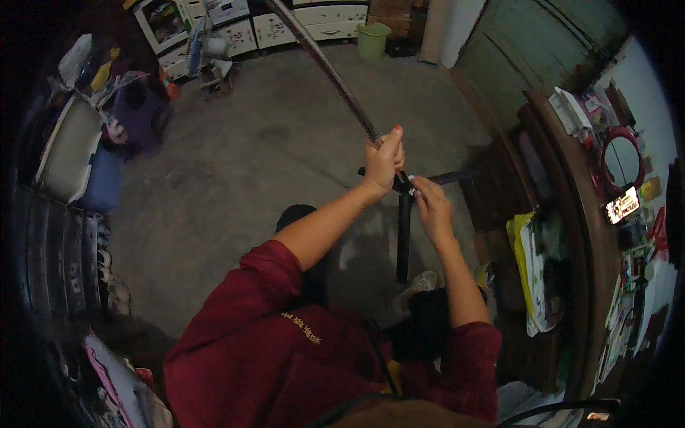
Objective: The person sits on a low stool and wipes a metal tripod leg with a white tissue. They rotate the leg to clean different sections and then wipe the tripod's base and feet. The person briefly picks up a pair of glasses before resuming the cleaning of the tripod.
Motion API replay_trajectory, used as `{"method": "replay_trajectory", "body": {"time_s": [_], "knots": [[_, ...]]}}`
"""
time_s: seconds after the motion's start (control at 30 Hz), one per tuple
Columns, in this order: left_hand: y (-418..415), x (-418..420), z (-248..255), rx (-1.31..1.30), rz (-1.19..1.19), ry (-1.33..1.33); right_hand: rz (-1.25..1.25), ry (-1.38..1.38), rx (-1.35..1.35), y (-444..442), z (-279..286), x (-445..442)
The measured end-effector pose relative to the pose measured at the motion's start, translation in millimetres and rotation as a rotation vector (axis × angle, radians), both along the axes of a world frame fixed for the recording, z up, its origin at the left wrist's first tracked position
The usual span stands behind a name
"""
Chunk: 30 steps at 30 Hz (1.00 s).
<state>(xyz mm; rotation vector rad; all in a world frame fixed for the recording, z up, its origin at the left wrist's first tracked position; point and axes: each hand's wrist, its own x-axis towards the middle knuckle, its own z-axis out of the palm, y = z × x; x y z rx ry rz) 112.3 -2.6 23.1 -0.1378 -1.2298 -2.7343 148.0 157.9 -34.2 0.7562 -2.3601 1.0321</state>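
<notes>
My left hand (383, 163) is closed around the lower part of a long metal pole (334, 80), its thumb lying along the pole. The pole slants towards the upper left, past the picture's top edge. Below that hand, the pole meets a dark base with long legs (404, 241) spread near the floor. My right hand (431, 200) is at this joint, its fingertips touching a small pale or shiny part there; what exactly they pinch is too small to tell.
A dark wooden cabinet (583, 214) stands at the right, bearing a round mirror (622, 160) and a lit phone (622, 205). Ahead are a green bin (373, 41), a fan (196, 48) and white drawers (332, 21). A blue storage box (101, 179) and shoes (118, 294) lie left.
</notes>
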Motion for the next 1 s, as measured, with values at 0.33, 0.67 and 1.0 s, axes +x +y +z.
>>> {"method": "replay_trajectory", "body": {"time_s": [0.33, 0.67, 1.0], "knots": [[-1, 2, -1, -0.049, -0.029, -0.017, -0.429, -0.021, 0.022, 60, -4, -39], [0, 9, 0, 0.008, -0.438, 0.073, -0.373, -0.146, -0.043, 54, -26, -50], [-11, 3, 6, -0.144, -0.274, 0.058, 0.068, -0.415, -0.156, -3, -1, 6]]}}
